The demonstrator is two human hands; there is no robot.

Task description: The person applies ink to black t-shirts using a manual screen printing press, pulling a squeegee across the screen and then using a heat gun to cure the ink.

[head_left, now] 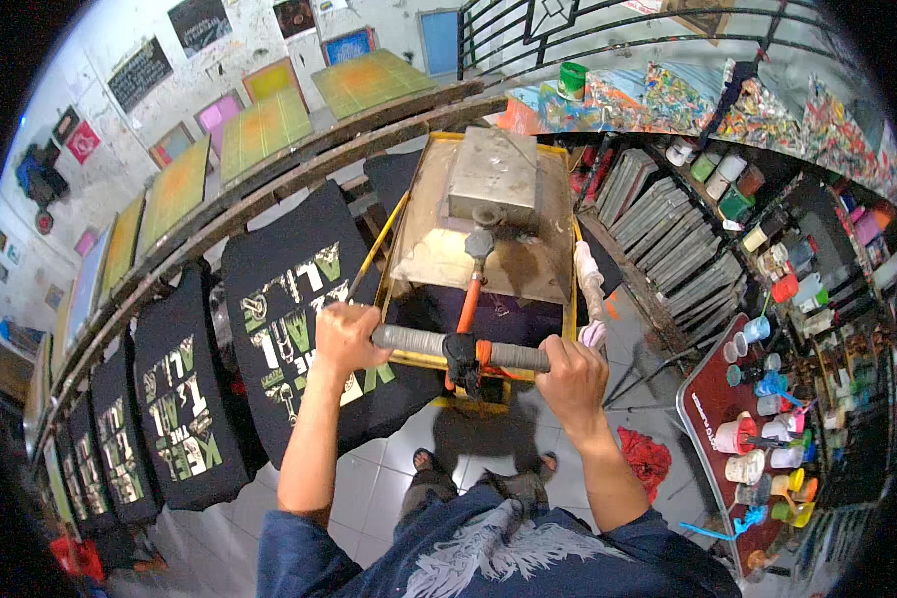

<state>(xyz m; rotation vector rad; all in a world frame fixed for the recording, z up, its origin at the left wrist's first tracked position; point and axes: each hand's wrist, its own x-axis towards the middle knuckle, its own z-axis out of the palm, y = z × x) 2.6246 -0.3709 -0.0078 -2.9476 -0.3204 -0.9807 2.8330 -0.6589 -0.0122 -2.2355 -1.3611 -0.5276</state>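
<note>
My left hand [347,337] and my right hand [572,379] are closed round opposite ends of a horizontal handlebar [419,342] wrapped in grey tape. An orange shaft [471,299] joins the bar's middle to a metal press plate [424,254] with a box-like metal housing [493,169] on top, set in a yellow frame [401,194]. Dark fabric [518,324] shows beneath the plate. Just left of the press, a black printed shirt [269,249] lies stretched on a board, with more printed shirts [169,359] in a row beyond it.
A curved rail [299,154] with coloured screens [264,130] runs behind the shirts. On the right are stacked slabs [658,239], shelves of tubs, and a red table [713,399] crowded with paint containers [743,466]. A crumpled red cloth [643,458] lies on the tiled floor [379,488] near my feet.
</note>
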